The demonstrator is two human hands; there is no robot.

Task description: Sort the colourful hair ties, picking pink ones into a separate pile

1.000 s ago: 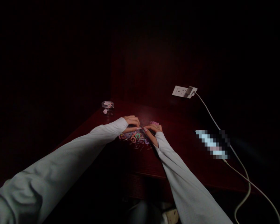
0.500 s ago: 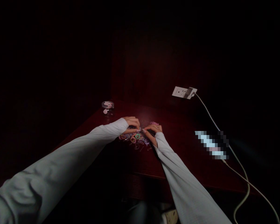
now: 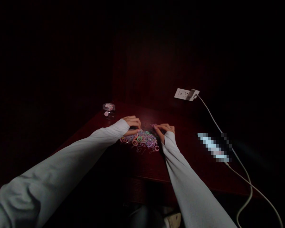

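A heap of small coloured rings [image 3: 142, 140], pink, green and purple, lies on a dark red wooden table [image 3: 194, 171]. My left hand [image 3: 133, 122] rests at the heap's far left edge with its fingers curled down onto the rings. My right hand [image 3: 165, 129] sits at the heap's right edge, fingers bent and pinched on a small pink piece that is too small to name. Both arms wear pale long sleeves. The scene is very dim.
A small clear jar [image 3: 109, 109] with pink bits stands at the table's far left corner. A white wall socket [image 3: 186, 94] holds a charger whose white cable [image 3: 242, 167] runs down past a blurred-out object [image 3: 215, 147] on the table's right side.
My right hand has drawn away to the right from my left hand, uncovering more of the ring heap. My left hand has stayed roughly in place.
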